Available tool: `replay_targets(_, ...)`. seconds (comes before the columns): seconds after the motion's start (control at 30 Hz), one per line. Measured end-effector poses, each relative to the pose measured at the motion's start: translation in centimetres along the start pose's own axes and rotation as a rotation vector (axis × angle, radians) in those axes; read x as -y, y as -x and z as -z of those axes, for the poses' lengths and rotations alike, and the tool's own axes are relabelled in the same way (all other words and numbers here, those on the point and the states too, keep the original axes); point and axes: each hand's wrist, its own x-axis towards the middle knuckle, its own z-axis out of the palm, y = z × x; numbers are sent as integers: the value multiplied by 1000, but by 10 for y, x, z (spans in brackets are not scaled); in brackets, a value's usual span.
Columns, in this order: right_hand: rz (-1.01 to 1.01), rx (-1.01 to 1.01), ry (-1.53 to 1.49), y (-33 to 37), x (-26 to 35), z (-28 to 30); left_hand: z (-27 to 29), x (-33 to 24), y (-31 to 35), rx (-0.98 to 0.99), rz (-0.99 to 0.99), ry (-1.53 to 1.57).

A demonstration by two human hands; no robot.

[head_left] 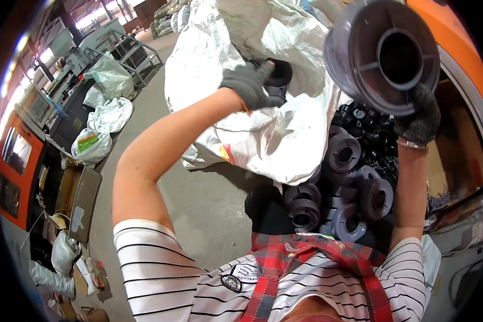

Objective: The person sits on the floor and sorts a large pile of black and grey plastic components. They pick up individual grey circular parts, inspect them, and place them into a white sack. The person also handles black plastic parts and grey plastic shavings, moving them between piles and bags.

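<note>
My right hand [419, 115], in a dark glove, grips the lower rim of a large dark grey flanged plastic spool [354, 64] with a round hole through its middle. It holds the spool up at the upper right. My left hand [252, 86], in a grey glove, reaches into the mouth of a big white woven sack [198, 70]. Its fingers are bent around a black round plastic spool [282, 70] inside, partly hidden by the hand and the sack's folds.
Several grey ring-shaped plastic parts [344, 153] are heaped right of the sack, with small black parts [365, 129] behind them. An orange machine [461, 32] stands at the right. White bags [110, 115], a cardboard box [83, 204] and a metal step stand [129, 53] are left across the floor.
</note>
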Motion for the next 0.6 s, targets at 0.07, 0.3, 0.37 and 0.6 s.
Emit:
replay_targets(0.07,84,35,-48,-31,19,-17,2,-15,-7,396,-112,-7)
replay_targets(0.3,449,396,-824,-119,-4,-109,-39,8,-32,402,11,21)
replay_targets(0.37,-190,380,-719,-122,43,-146,-14,20,-36,268,-197,-128)
replay_targets(0.6,422,537,1265,-127,-29,-151,103,252,71,-417,484,190)
